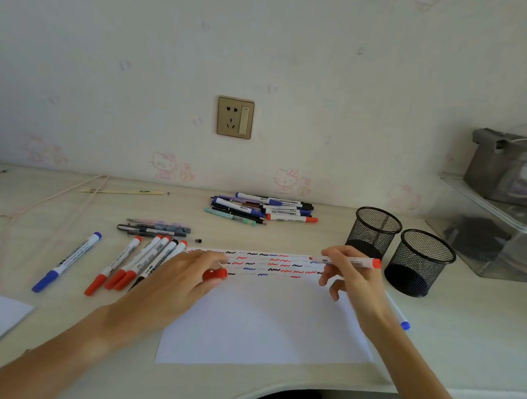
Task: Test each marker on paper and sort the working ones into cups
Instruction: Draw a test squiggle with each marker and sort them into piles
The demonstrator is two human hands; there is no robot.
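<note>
Black wire-mesh cups (376, 230), matt white paper (268, 323), pale wood-look desk (470, 318).

Soft, even daylight; scene moderately bright. Shadows faint and diffuse beneath the mesh cups (396, 252). No harsh glare. Overall slight softness; wide-angle bowing at the edges, desk (469, 334) rim curved.

Bare worktop (284, 234) is seen between the paper (268, 323) and the far pen pile (261, 210). Right of the paper, two mesh cups (396, 249) block the way; left of it, markers (132, 263) are spread.
</note>
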